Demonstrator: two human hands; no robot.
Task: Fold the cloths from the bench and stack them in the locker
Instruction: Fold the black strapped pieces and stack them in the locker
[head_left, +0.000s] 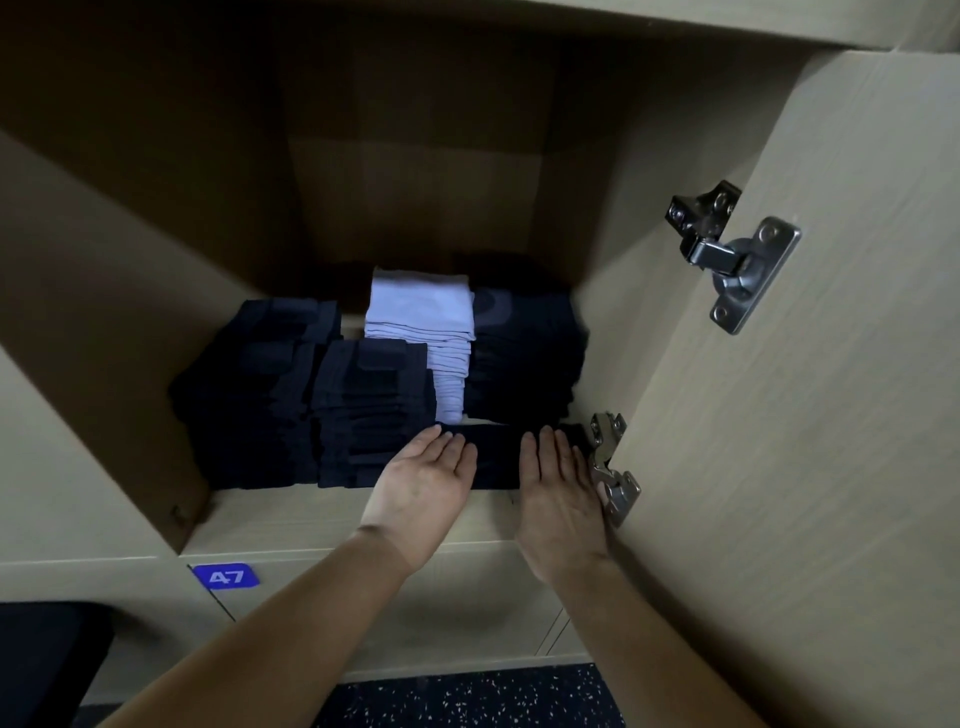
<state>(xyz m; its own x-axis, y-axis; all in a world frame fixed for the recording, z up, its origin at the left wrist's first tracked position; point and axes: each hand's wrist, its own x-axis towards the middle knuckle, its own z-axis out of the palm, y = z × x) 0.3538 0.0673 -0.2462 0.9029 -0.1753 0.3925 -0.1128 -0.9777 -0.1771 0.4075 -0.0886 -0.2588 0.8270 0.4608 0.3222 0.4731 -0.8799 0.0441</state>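
The step in hand looks like the stacking one: a folded dark cloth (498, 457) lies on the locker shelf (291, 514), directly between the two grips. The left grip (423, 467) has its fingers straight and close together against the cloth's left end. The right grip (558, 486) lies flat with straight fingers on or along its right end. Neither curls round the fabric; both are spread flat, guiding rather than holding.

The cloth lies flat. Its long axis runs from one grip to the other, in line with the shelf's front edge, and its short side points into the locker.

Just left of the left grip stands a tall dark stack (374, 415), with another dark stack (249, 395) further left. Beyond the fingertips of both grips rise a pale stack (421, 306) and a rear dark stack (524, 353). The lower hinge (613, 467) of the open door (805, 415) sits just right of the right grip.

The next move probably calls for squaring the cloth's edges and then drawing both grips straight back, keeping the right one clear of the hinge.
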